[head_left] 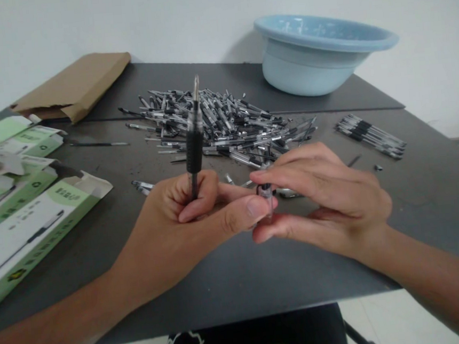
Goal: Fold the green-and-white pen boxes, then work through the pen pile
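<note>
My left hand [185, 213] is closed round a gel pen [195, 143] with a black grip, held upright with its bare metal tip pointing up. Between my left thumb and fingers, out to the right, is a clear pen cap [266, 193] with a black clip. My right hand [324, 201] pinches that same cap from above and below with thumb and fingers. Behind both hands lies a large heap of pens and pen parts [216, 117]. The pen's lower end is hidden in my left palm.
Green and white pen boxes [37, 226] lie along the left side. At the back left rests a brown paper bag [72, 81]. A light blue basin [304, 69] stands at the back right, and a row of assembled pens [371, 135] lies in front of it.
</note>
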`<state>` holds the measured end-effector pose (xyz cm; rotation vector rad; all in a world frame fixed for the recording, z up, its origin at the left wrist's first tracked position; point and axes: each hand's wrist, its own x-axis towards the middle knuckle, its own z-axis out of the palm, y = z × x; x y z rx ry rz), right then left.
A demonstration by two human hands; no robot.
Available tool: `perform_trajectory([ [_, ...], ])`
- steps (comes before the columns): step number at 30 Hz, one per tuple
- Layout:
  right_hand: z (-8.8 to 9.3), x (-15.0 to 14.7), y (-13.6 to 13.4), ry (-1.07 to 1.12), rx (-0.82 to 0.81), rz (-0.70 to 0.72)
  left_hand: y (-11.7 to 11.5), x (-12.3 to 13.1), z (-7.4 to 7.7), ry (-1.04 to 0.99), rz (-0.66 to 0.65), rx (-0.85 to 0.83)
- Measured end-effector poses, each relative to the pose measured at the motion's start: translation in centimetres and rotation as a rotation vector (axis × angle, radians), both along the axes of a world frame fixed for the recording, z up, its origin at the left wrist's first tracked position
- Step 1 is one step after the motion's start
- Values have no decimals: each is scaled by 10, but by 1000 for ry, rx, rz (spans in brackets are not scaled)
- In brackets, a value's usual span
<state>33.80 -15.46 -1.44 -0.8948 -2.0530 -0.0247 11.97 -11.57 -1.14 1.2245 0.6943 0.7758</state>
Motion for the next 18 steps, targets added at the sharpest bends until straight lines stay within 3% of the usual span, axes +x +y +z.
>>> perform_trajectory([
  [8,-15,-3,5,238,-130,105,1,0,0,-24,-74,-20],
  [13,-6,8,9,290,-313,331,1,0,4,2,-83,-10],
  [18,5,10,7,390,-535,281,4,-3,3,81,-124,38],
])
